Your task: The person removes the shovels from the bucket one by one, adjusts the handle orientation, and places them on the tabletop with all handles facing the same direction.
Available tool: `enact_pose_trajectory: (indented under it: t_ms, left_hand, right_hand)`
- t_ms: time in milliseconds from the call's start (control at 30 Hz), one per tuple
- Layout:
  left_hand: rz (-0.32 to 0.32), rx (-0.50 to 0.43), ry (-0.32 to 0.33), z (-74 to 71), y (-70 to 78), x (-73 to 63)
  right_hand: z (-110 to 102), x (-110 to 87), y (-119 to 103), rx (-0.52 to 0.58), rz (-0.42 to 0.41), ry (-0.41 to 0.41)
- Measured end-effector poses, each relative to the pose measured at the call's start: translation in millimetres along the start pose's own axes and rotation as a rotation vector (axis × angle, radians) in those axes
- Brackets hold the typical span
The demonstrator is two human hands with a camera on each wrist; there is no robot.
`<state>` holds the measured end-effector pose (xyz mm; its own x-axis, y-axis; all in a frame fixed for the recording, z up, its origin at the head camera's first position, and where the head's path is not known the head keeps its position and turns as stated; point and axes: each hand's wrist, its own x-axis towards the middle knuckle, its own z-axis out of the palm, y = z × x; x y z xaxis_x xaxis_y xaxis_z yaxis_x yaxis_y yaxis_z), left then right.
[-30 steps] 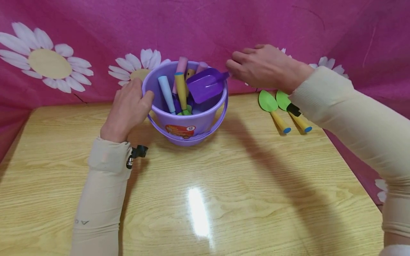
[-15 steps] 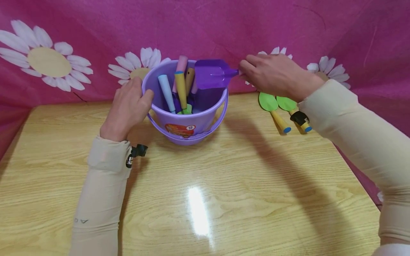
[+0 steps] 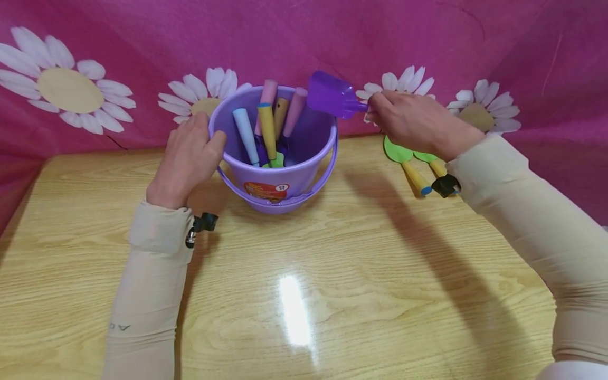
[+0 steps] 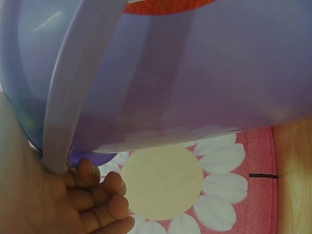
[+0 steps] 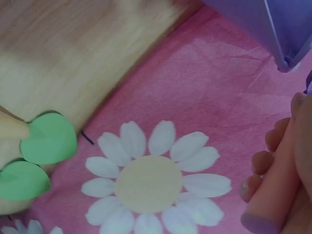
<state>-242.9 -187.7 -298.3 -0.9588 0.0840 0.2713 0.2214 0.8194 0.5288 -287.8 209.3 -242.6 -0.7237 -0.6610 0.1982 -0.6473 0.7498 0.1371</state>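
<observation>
At the back of the table a purple toy bucket [image 3: 304, 182] stands upright, its carrying handle hanging down in front. My left hand [image 3: 187, 158] grips the bucket's left rim, fingers curled beside the handle joint in the left wrist view. My right hand [image 3: 423, 119] holds a toy shovel [image 3: 330, 95] with a purple scoop, raised beside the bucket's right rim. The fingers wrap round its pink handle [image 5: 275, 190] in the right wrist view. Inside the bucket several tools lean, among them a light blue handle [image 3: 246, 136], a yellow handle [image 3: 267, 129] and a pink handle [image 3: 295, 111].
Two green trowels lie at the right on the wooden table [image 3: 356, 316], the left trowel [image 3: 417, 179] in plainer view and the other partly behind my right wrist. A pink cloth [image 3: 294, 37] with white daisies hangs right behind the bucket.
The shovel has come up and right out of the bucket's mouth with my right hand, uncovering the tool handles behind it. My left hand has kept its hold on the rim.
</observation>
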Motion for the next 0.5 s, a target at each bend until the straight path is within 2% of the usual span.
enact_pose_trajectory:
  t_ms: [167,300,500]
  left_hand:
    - [0.009,0.003,0.014,0.2,0.1,-0.1]
    - [0.014,0.003,0.019,0.6,0.3,0.0]
    - [0.01,-0.003,0.015,0.6,0.1,0.0]
  right_hand:
    - [13,-7.0,4,0.04,0.052,0.002]
    - [23,-14.3,5,0.085,0.126,-0.056]
    - [45,-24.7,6,0.102,0.164,-0.06]
